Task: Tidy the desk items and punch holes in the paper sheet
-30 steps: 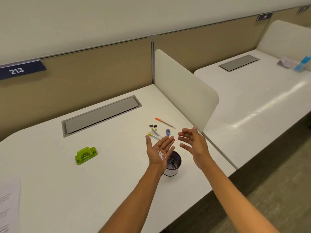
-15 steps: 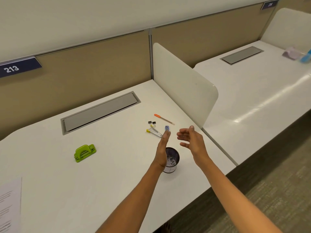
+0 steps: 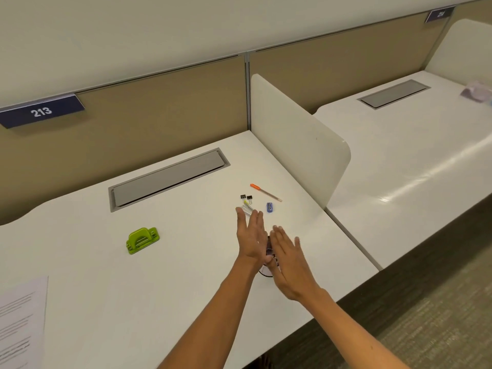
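My left hand (image 3: 251,237) and my right hand (image 3: 288,258) hover flat, palms down, side by side over a small dark cup (image 3: 269,258), which is mostly hidden under them. Both hands hold nothing. Just beyond the fingers lie a blue sharpener (image 3: 270,207), two black binder clips (image 3: 246,197), an orange-capped pen (image 3: 265,192) and clear pens with a yellow tip (image 3: 247,206). A green hole punch (image 3: 142,240) sits to the left. A printed paper sheet (image 3: 21,320) lies at the desk's near left edge.
A white desk (image 3: 159,288) with a grey cable tray lid (image 3: 167,178) at the back. A white divider panel (image 3: 298,139) stands on the right, with a neighbouring desk (image 3: 412,161) past it. The desk's front edge runs close below my forearms.
My left palm, turned up a second ago, has rolled over to face down. Both hands have closed in together above the cup, covering it.
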